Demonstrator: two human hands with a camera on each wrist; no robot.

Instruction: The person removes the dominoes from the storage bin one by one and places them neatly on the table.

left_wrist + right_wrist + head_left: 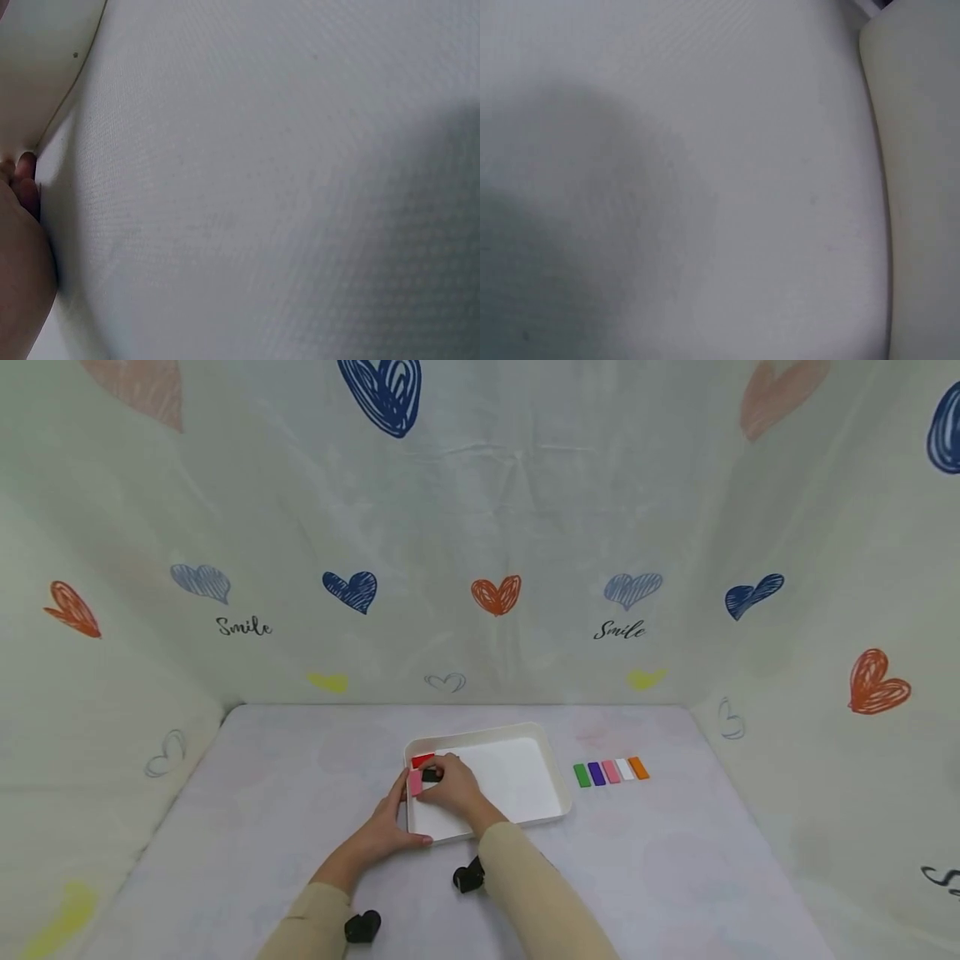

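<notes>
A shallow white tray (528,777) lies on the table. Its left end holds a red rectangular block (422,761), a pink rectangular block (416,783) and a black block (431,775) partly covered by fingers. My right hand (459,789) reaches into the tray, and its thumb and index finger pinch the pink block at its two ends. At the tray's near left corner is my left hand (381,833), its extended fingers along the left wall and its thumb at the front edge. The left wrist view catches part of that hand (22,247) beside the tray wall (49,60).
Right of the tray, a row of flat blocks lies on the table: green (582,776), purple (596,773), pink (611,771), white (625,769) and orange (638,767). A heart-printed curtain (540,527) hangs behind the table. The right wrist view shows mostly a pale surface.
</notes>
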